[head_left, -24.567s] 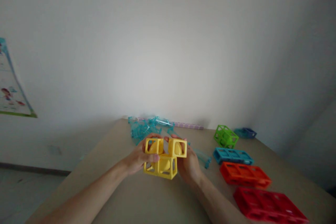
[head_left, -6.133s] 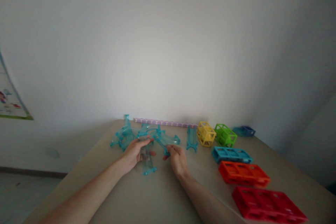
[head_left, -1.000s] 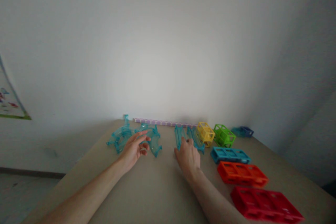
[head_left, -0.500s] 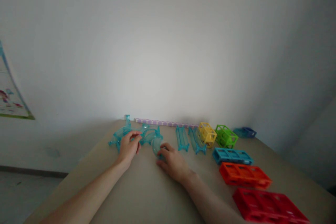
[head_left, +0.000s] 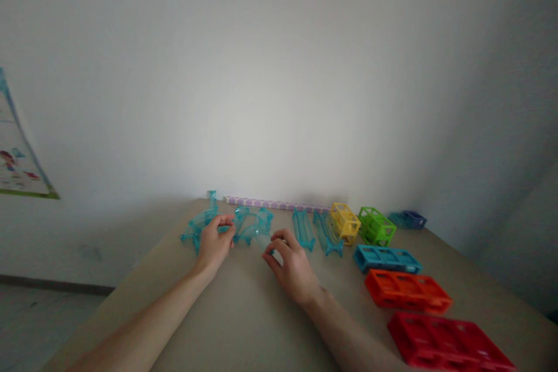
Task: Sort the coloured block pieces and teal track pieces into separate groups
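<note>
A heap of clear teal track pieces (head_left: 250, 225) lies at the far left of the beige table (head_left: 244, 319). My left hand (head_left: 214, 241) rests on the left part of the heap, its fingers curled round a teal piece (head_left: 201, 222). My right hand (head_left: 291, 264) sits just right of the heap, fingers pinched on the end of a curved teal piece (head_left: 264, 240). Two straight teal track pieces (head_left: 314, 231) lie side by side to the right of that hand.
A row of open-frame blocks runs down the right side: yellow (head_left: 345, 222), green (head_left: 376, 225), blue (head_left: 385, 258), orange (head_left: 407, 291), red (head_left: 449, 342). A dark blue piece (head_left: 408, 220) and a purple strip (head_left: 274, 204) lie by the wall. A poster (head_left: 17, 157) hangs at left.
My right hand has left the straight track pieces, gone left and closed on a curved teal piece. My left hand has settled onto the heap and curled its fingers.
</note>
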